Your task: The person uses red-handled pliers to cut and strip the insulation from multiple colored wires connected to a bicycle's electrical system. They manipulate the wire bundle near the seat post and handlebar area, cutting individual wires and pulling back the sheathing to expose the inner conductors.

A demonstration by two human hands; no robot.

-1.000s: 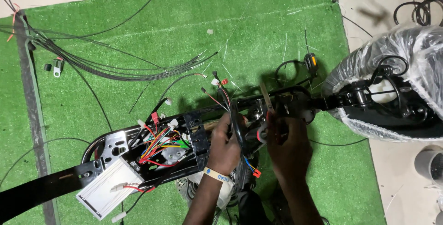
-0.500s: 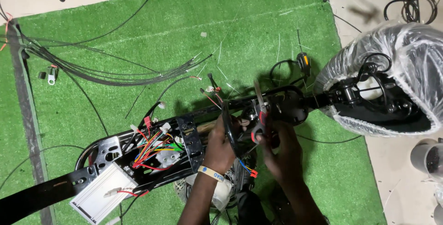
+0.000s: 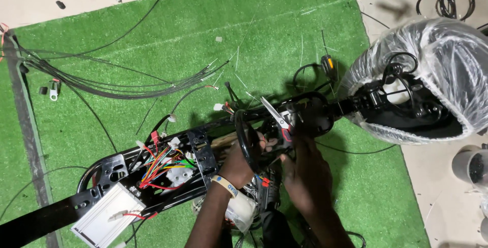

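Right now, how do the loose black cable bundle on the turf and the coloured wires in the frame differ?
The black cable bundle lies spread in long curves on the green turf; the coloured wires are short and bunched inside the black frame. The bundle is one colour, the wires red, green, yellow and blue. Neither is touched by the hands.

We see a long frame (image 3: 203,151) lying across a turf mat (image 3: 152,34) on the floor. At its left end sits a controller box (image 3: 107,220), with a cluster of wires (image 3: 162,164) just right of it. Both hands meet at the frame's middle: left hand (image 3: 239,164), right hand (image 3: 305,177) holding scissors (image 3: 277,118). A plastic-wrapped part (image 3: 437,70) lies far right; a cable bundle (image 3: 112,82) lies behind, at left.
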